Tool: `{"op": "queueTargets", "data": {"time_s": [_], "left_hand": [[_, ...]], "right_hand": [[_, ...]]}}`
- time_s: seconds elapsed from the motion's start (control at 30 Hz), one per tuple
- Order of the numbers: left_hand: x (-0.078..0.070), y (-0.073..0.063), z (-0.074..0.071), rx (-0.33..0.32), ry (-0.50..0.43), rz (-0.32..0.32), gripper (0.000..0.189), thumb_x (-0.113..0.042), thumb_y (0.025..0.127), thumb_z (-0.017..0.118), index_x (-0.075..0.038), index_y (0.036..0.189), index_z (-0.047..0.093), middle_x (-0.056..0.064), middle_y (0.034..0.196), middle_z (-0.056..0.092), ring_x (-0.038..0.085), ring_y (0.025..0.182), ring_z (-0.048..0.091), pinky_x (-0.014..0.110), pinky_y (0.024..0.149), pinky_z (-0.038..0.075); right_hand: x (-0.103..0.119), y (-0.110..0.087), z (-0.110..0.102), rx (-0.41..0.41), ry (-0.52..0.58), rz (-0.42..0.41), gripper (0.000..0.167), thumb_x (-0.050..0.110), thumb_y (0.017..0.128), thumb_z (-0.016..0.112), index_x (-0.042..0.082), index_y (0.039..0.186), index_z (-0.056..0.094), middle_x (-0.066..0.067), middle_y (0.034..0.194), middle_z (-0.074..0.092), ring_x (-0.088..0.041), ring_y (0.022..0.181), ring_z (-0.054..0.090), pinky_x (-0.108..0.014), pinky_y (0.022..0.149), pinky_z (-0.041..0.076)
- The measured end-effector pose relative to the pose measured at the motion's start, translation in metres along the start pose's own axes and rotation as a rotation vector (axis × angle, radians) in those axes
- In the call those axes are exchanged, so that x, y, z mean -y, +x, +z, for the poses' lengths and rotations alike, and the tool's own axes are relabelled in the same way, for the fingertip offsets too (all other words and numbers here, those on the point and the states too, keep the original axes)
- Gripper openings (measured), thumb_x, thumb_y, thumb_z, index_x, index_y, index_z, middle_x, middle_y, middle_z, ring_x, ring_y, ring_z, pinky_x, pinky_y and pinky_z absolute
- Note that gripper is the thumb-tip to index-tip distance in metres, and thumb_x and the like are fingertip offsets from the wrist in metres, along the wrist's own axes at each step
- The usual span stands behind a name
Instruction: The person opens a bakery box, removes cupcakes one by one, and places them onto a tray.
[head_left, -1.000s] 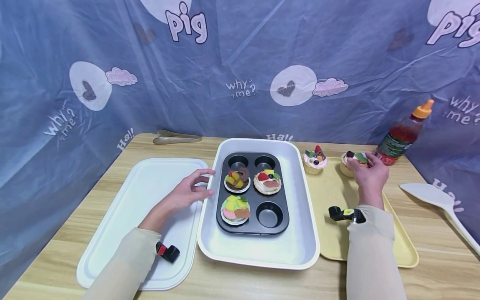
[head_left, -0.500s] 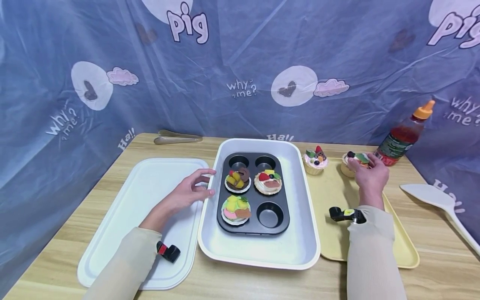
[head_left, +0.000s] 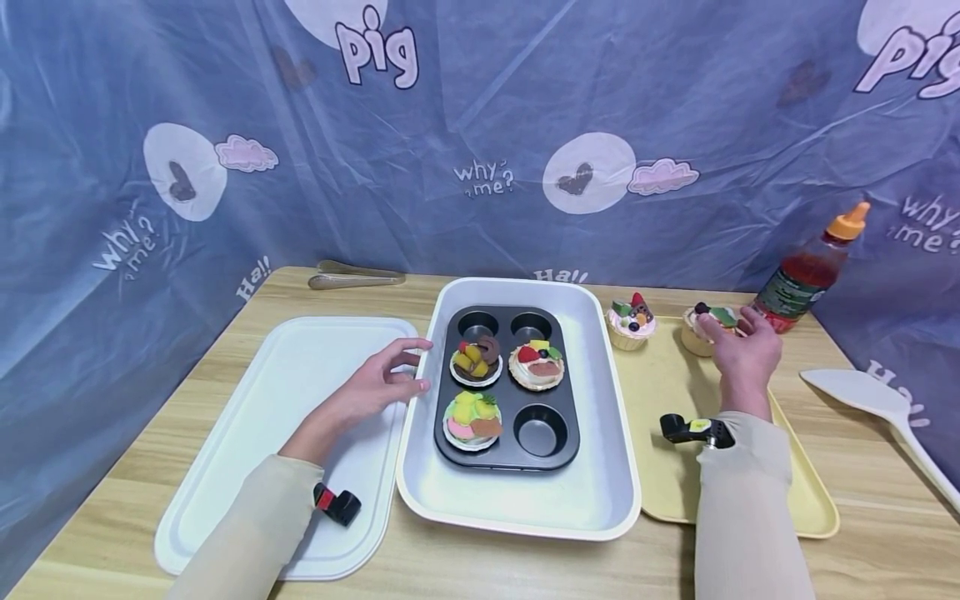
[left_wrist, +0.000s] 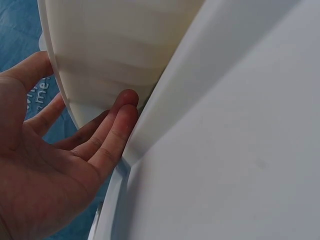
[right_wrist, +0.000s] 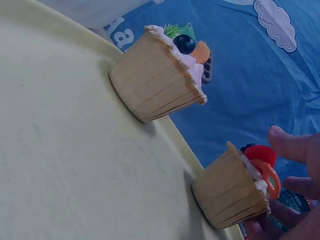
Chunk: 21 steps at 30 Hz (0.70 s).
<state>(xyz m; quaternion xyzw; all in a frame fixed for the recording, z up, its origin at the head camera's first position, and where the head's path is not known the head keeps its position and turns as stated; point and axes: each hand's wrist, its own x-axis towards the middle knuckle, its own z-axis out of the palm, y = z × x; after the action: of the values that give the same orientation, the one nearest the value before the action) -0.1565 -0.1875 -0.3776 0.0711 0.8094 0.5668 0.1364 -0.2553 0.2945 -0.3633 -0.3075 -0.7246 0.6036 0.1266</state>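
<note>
My right hand (head_left: 746, 350) is around a toy cupcake (head_left: 696, 340) at the far side of a yellow tray (head_left: 663, 475). In the right wrist view the thumb (right_wrist: 287, 145) stands apart from the berry-topped cupcake (right_wrist: 227, 190), while the other fingers are close to its rim, partly behind it. A second toy cupcake (head_left: 630, 325) is to its left. My left hand (head_left: 375, 379) touches the left side of a deep white bin (head_left: 517, 527) with loosely bent fingers. Inside the bin lies a dark muffin pan (head_left: 506, 458); three of its cups hold toy tarts with fruit toppings, one being a chocolate tart (head_left: 474, 362).
A flat white tray (head_left: 292, 367) lies under my left forearm. Metal tongs (head_left: 356, 277) are at the back left. A red sauce bottle (head_left: 806, 275) stands behind my right hand, and a white ladle-like spoon (head_left: 888, 408) lies at the far right. A blue printed cloth hangs behind.
My right hand has shifted slightly to the right, with its fingers a little farther from the cupcake. The left hand, the bin and the cupcakes stay where they were.
</note>
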Motion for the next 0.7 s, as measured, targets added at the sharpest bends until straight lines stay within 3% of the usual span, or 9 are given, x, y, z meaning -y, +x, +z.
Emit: {"op": "queueTargets", "data": {"time_s": [0.23, 0.57, 0.7], "left_hand": [[0.0, -0.001, 0.0, 0.009, -0.019, 0.016, 0.059, -0.017, 0.095, 0.07, -0.015, 0.148, 0.043, 0.022, 0.142, 0.048, 0.024, 0.108, 0.066, 0.033, 0.087, 0.053], [-0.001, 0.0, 0.0, 0.022, -0.057, 0.042, 0.059, -0.012, 0.095, 0.069, -0.013, 0.148, 0.043, 0.023, 0.14, 0.049, 0.021, 0.106, 0.066, 0.031, 0.084, 0.054], [-0.001, 0.0, 0.0, 0.021, -0.068, 0.043, 0.059, -0.01, 0.095, 0.069, -0.013, 0.148, 0.044, 0.023, 0.139, 0.049, 0.021, 0.104, 0.066, 0.031, 0.083, 0.054]], "right_hand": [[0.006, -0.004, -0.004, -0.021, -0.073, -0.021, 0.075, 0.029, 0.089, 0.075, 0.021, 0.155, 0.041, -0.005, 0.161, 0.039, -0.016, 0.144, 0.038, -0.026, 0.114, 0.038], [0.022, -0.014, -0.007, -0.033, 0.078, -0.014, 0.07, 0.02, 0.086, 0.079, 0.024, 0.149, 0.05, 0.0, 0.156, 0.047, -0.009, 0.137, 0.046, -0.024, 0.116, 0.034], [0.033, -0.023, -0.003, -0.006, 0.172, -0.007, 0.066, 0.017, 0.085, 0.081, 0.025, 0.145, 0.055, 0.002, 0.15, 0.053, -0.008, 0.126, 0.052, -0.022, 0.109, 0.039]]}}
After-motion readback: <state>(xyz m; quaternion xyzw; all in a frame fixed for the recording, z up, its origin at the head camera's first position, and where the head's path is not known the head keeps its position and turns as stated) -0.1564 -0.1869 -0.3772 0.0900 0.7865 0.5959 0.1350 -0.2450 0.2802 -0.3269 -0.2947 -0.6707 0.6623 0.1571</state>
